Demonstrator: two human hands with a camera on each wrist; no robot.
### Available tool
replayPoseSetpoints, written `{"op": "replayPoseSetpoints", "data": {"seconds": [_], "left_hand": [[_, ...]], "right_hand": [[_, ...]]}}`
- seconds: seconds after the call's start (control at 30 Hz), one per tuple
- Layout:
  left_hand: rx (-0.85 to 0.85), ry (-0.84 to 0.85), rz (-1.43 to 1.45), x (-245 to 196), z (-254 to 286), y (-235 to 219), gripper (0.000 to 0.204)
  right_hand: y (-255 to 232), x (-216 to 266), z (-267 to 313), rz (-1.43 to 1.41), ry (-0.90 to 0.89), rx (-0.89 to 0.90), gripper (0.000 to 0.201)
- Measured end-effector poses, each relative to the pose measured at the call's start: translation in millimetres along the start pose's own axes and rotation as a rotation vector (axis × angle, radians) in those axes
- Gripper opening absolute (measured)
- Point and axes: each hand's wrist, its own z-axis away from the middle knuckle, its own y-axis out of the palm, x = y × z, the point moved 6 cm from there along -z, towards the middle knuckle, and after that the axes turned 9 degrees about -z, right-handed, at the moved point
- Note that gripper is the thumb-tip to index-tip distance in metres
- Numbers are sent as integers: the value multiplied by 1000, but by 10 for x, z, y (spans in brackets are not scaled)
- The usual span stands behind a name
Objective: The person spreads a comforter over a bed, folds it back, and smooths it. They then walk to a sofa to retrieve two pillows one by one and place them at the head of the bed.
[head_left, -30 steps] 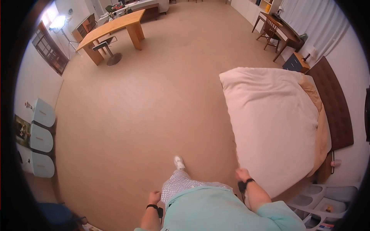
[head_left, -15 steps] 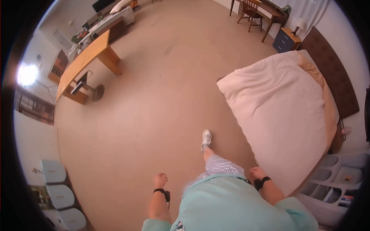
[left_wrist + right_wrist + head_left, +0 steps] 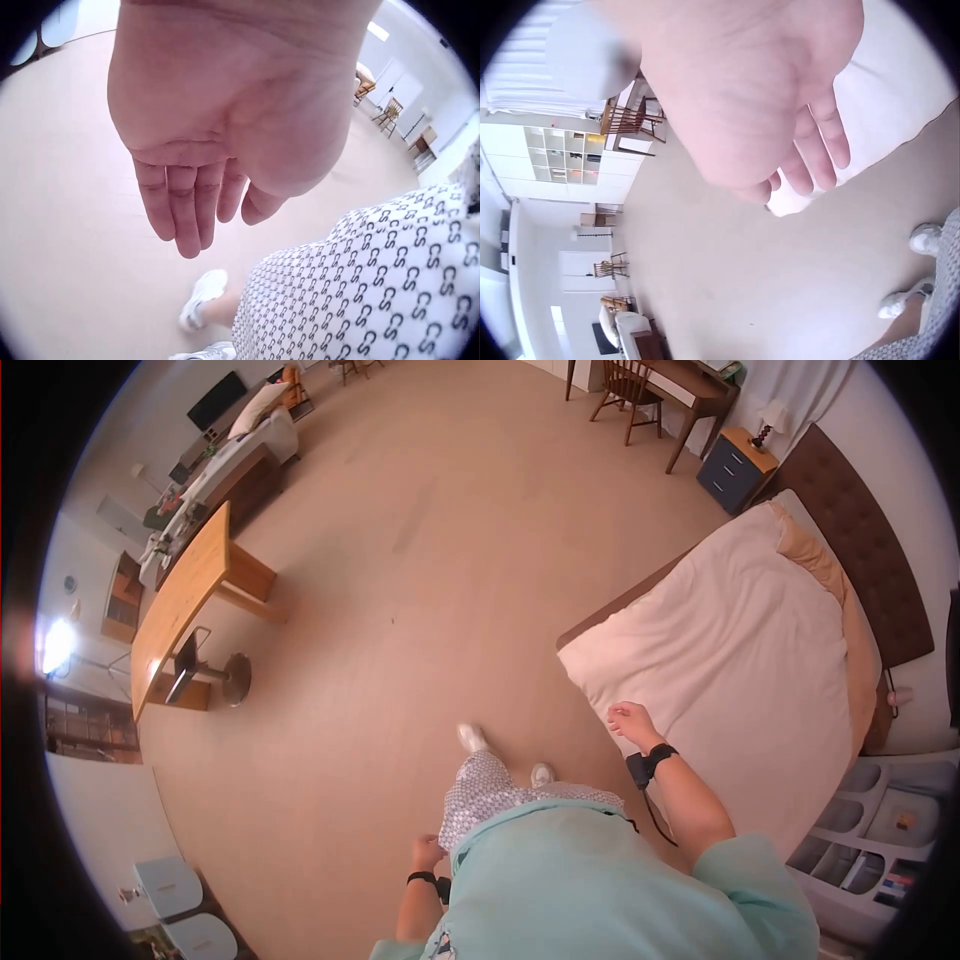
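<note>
My left hand (image 3: 428, 853) hangs beside the patterned shorts (image 3: 480, 785) with nothing in it. In the left wrist view its palm (image 3: 232, 97) shows, the fingers loosely extended. My right hand (image 3: 630, 722) is held out in front, overlapping the near edge of the bed's pale pink duvet (image 3: 740, 660) in the head view. The right wrist view shows that palm (image 3: 742, 97) bare too, with the fingers relaxed. Both wrists wear black straps.
A bed with a brown tufted headboard (image 3: 850, 540) stands at right, a navy nightstand (image 3: 735, 472) beyond it. At left are a wooden table (image 3: 190, 610) and a bar stool (image 3: 236, 678). A grey organizer (image 3: 850, 860) sits at lower right, pale blue cabinets (image 3: 168, 887) at lower left.
The view has moved forward and turned right, and the feet have stepped. My right hand has swung forward and up over the bed's edge; my left hand has dropped back beside the shorts.
</note>
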Motion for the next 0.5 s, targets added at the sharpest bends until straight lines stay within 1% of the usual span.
{"op": "replayPoseSetpoints", "data": {"seconds": [0.07, 0.1, 0.13, 0.17, 0.2, 0.23, 0.27, 0.3, 0.33, 0.37, 0.4, 0.43, 0.47, 0.5], "left_hand": [[17, 74, -123, -491, -286, -54, 20], [42, 167, -282, -718, -579, -102, 23], [59, 172, -293, -908, -875, -182, 23], [62, 219, -542, -1250, -1141, -212, 23], [60, 268, -792, -1588, -1414, -258, 24], [53, 319, -884, -1905, -1676, -344, 26], [73, 325, -894, -2237, -1876, -462, 26], [130, 265, -677, -2644, -2134, -599, 25], [182, 214, -460, -3080, -2433, -700, 25], [190, 177, -384, -3449, -2816, -760, 24], [202, 129, -318, -3717, -3244, -822, 23], [217, 353, -497, -4070, -3750, -886, 21], [234, 580, -678, -4407, -4101, -951, 18], [186, 437, -601, -4910, -4095, -1102, 17]], "right_hand": [[185, 241, -302, -43, -21, 12, 15], [222, 237, -494, -66, -1, -15, 13], [262, 222, -614, -68, 23, -37, 12], [202, 77, -791, -70, 37, -61, 12], [152, -89, -883, -84, 120, -76, 13], [95, -277, -892, -86, 219, -159, 13], [39, -379, -841, -41, 274, -170, 15], [-27, -474, -765, 19, 416, -210, 17], [-30, -426, -733, 4, 412, -238, 17], [-42, -363, -731, 16, 464, -274, 15], [-56, -298, -729, 23, 531, -307, 15], [-91, -279, -780, -146, 516, -357, 16], [-35, -296, -829, -321, 501, -407, 19], [54, 89, -819, -265, 479, -456, 23]]}}
